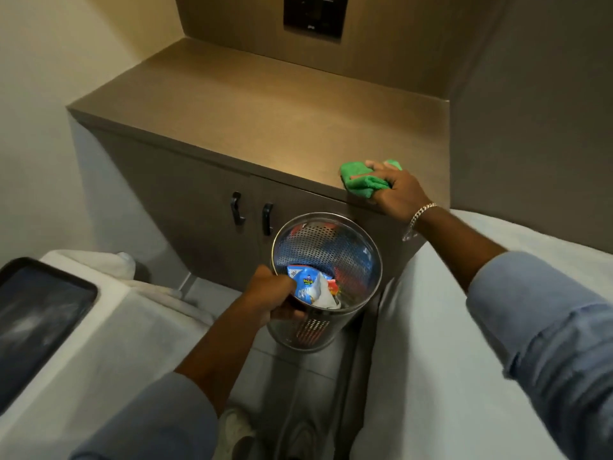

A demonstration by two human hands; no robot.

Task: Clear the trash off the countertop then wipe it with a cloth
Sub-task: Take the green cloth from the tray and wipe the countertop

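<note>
While the head camera is looking down over both forearms, the right hand (394, 189) is pressing a green cloth (363, 180) onto the brown countertop (252, 114), close to its front right edge. Fingers (368, 176) are lying spread over the folded cloth, pinning it flat rather than bunching it; a chain bracelet (421, 212) is sitting at that wrist. The left hand (270, 293) is clenching around the near rim of a perforated metal bin (335, 247), thumb side inside the rim, the rest wrapped outside. The bin is hanging tilted, mouth turned up toward the camera, in front of the cabinet doors (199, 200) and below the counter edge. Trash is lying inside it: a blue and white snack wrapper (306, 283) against the near wall, with crumpled white paper (326, 297) just beside it. Light blue sleeves (544, 313) are covering both arms. A dark tray (39, 313) is resting on a white surface at the lower left.
</note>
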